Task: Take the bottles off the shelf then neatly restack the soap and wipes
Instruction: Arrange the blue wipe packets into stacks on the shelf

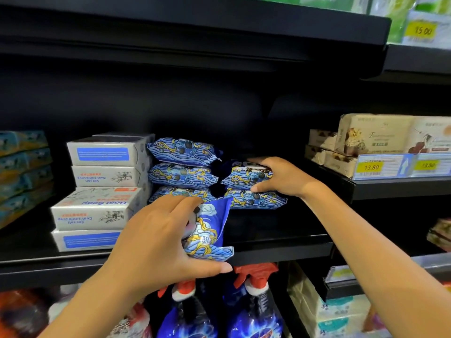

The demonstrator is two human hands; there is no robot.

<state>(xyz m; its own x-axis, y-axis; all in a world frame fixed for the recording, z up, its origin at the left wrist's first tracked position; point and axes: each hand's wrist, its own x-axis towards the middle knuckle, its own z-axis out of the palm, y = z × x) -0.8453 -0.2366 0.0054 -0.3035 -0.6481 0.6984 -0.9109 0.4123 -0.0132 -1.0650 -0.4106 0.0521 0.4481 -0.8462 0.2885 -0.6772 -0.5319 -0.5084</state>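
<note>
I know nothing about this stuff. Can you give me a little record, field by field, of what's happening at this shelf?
Place: shop shelf
Left hand: grips a tilted wipes pack at the shelf's front edge
Right hand: grips the top pack of a pile of two
Beside it: taller pile of three packs
Further left: soap boxes, stacked
Shelf below: spray bottles with red tops

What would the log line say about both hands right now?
left hand: holds blue patterned plastic wipes pack at black shelf front | right hand: grips top pack of two-high stack
</note>
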